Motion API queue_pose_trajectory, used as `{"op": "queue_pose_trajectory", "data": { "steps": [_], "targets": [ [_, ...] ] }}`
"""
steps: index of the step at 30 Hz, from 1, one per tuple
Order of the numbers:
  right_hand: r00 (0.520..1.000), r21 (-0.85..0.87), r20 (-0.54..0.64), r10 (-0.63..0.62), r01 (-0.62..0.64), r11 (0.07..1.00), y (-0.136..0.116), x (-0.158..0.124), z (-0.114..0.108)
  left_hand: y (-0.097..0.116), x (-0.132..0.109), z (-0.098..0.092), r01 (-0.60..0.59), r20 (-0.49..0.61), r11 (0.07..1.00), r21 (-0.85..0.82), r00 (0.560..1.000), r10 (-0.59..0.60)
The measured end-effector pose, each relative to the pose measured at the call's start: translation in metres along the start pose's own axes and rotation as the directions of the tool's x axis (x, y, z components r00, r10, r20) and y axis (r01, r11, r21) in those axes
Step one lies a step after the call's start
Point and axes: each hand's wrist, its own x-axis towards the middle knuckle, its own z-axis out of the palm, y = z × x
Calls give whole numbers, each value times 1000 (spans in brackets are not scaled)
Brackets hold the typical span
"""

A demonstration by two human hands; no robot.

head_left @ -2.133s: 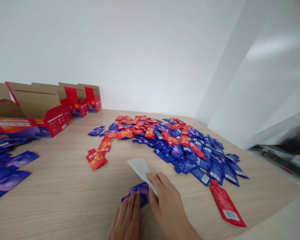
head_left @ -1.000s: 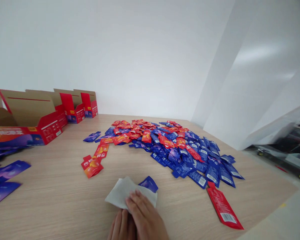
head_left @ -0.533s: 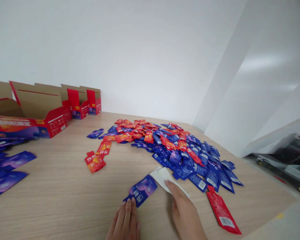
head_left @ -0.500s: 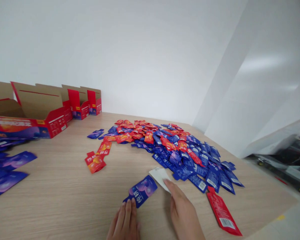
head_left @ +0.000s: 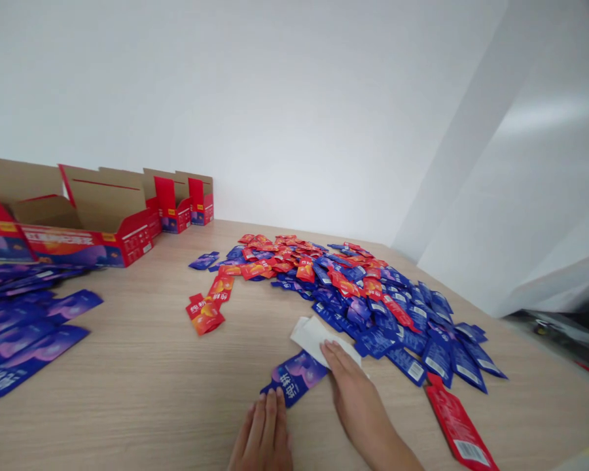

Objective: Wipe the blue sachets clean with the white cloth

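Observation:
A blue-purple pouch (head_left: 299,376) lies flat on the wooden table (head_left: 167,399) at the lower middle. The fingertips of my left hand (head_left: 265,435) rest on its spouted end, fingers extended side by side. My right hand (head_left: 356,392) lies flat over a white cloth (head_left: 311,335), which covers the pouch's far end. To the right of my right hand is a red pouch (head_left: 459,425), its barcode facing up. Two orange-red pouches (head_left: 206,314) lie beyond my hands, to the left.
A large mixed heap of red and blue pouches (head_left: 358,311) spreads across the middle and right. Blue pouches (head_left: 29,353) lie in overlapping rows at the left. Open red boxes (head_left: 86,247) stand behind them near the white wall.
My right hand has moved the white cloth onto the pouch's far end and flattened out. My left hand stays at the spouted end. The camera view has turned slightly left.

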Motion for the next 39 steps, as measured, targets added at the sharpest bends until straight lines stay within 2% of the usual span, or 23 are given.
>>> {"op": "queue_pose_trajectory", "data": {
  "steps": [2,5,8,11,14,16,18,20,22,24,26,28,31,34,36,37,39],
  "targets": [
    [999,3,-36,39,-38,999,5,-6,-3,1,0,3,13,-34,1000,-21,999,-14],
    [994,75,-73,-78,84,994,-14,-11,5,-1,-4,12,23,-85,995,-95,996,-31],
    [958,146,13,-286,281,949,-48,-9,18,-4,-10,20,-5,-108,993,-121,994,-8],
    [936,187,119,-330,305,934,-61,-4,21,-7,-11,21,-16,-127,992,-121,992,0],
    [969,202,115,-217,191,961,-35,-5,13,-9,-6,13,-14,-103,990,-141,995,0],
    [994,185,53,-91,80,979,-7,-9,4,-9,-2,6,-11,-77,988,-151,997,-1],
    [1000,165,-18,6,-3,986,15,-13,-7,-7,1,0,1,-69,989,-148,998,-12],
    [996,175,-79,31,-17,984,19,-15,-15,-5,3,-3,10,-61,990,-143,998,-19],
    [992,212,-122,-22,48,976,3,-16,-15,-4,2,-4,14,-47,990,-144,999,-21],
    [982,248,-121,-143,170,954,-26,-15,-6,-4,0,-3,13,-31,989,-144,999,-18],
    [948,262,-31,-317,314,913,-53,-12,7,-5,-3,-1,1,-18,990,-139,1000,-3],
    [923,266,58,-381,354,897,-66,-9,17,-9,-4,-1,-24,-22,991,-135,1000,21],
    [945,258,103,-311,277,926,-48,-6,20,-13,-2,-1,-47,-60,989,-138,997,39],
    [988,203,41,-149,138,969,-4,-8,10,-12,2,-5,-35,-81,988,-148,996,23],
    [998,154,-11,-57,58,986,18,-10,1,-10,5,-7,-20,-77,988,-156,997,8],
    [999,143,-31,-34,39,989,23,-10,-3,-9,6,-8,-14,-72,987,-160,997,3],
    [997,162,-71,-33,44,986,16,-10,-7,-8,8,-11,-5,-72,986,-168,997,-7]
  ]
}}
